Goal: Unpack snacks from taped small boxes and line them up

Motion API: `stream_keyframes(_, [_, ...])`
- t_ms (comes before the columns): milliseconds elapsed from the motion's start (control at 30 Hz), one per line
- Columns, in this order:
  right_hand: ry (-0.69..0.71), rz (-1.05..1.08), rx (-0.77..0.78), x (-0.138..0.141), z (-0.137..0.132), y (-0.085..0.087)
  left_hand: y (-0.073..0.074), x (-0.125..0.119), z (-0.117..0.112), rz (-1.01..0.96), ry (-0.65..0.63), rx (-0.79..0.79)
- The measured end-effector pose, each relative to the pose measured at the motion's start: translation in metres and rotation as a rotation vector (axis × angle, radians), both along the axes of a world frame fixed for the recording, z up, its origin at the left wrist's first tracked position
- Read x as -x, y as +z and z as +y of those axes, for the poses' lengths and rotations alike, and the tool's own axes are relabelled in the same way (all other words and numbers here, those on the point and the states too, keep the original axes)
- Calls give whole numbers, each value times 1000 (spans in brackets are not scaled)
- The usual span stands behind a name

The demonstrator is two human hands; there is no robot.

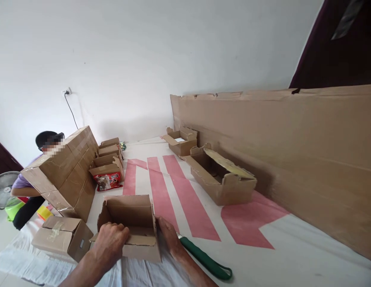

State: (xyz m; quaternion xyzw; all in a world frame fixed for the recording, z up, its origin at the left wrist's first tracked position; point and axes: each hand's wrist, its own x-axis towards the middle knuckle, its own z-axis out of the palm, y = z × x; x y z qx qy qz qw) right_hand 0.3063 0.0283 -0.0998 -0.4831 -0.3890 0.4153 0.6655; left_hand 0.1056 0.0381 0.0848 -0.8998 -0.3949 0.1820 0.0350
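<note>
The left hand (112,239) is curled tight over the near-left edge of an open carton (143,252), its fingers bent down into the box and the tips hidden behind the knuckles. The right hand (168,233) lies along the carton's right wall, touching its outer side; its fingers are mostly out of sight, so I cannot tell how far they close. The carton sits upright between the two hands, its mouth facing up and its walls raised.

A green handle (206,259) lies on the cloth (248,259) just beside the right forearm, its far end covered. On the left, a taped box (55,235) stands near the carton, with a narrow gap between them. Beyond the carton's far-left corner, a red packet (108,181) leans against the front of a row of open boxes (106,160), beside a large taped box (68,171).

To the right, a broad stretch of red-striped cloth separates the carton from a long open box (221,179). Behind that, a tall cardboard sheet (278,139) bounds the right side; a smaller open box (182,147) stands near its far end.
</note>
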Motion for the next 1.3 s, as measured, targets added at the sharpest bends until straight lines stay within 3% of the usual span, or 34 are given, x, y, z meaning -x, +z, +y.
stream_keyframes(100, [34, 113, -27, 0, 7, -10, 1, 8, 19, -39, 2, -62])
stream_keyframes(267, [19, 30, 20, 0, 10, -22, 2, 20, 62, -75, 59, -210])
stream_keyframes(600, [87, -12, 7, -2, 4, -15, -10, 44, 150, -80, 190, -343])
stream_keyframes(1000, [80, -86, 12, -1, 1, -6, -21, 54, 190, -121, 183, -419])
stream_keyframes(1300, [91, -67, 14, -1, 3, -6, -17, 58, 197, -97, 211, -438])
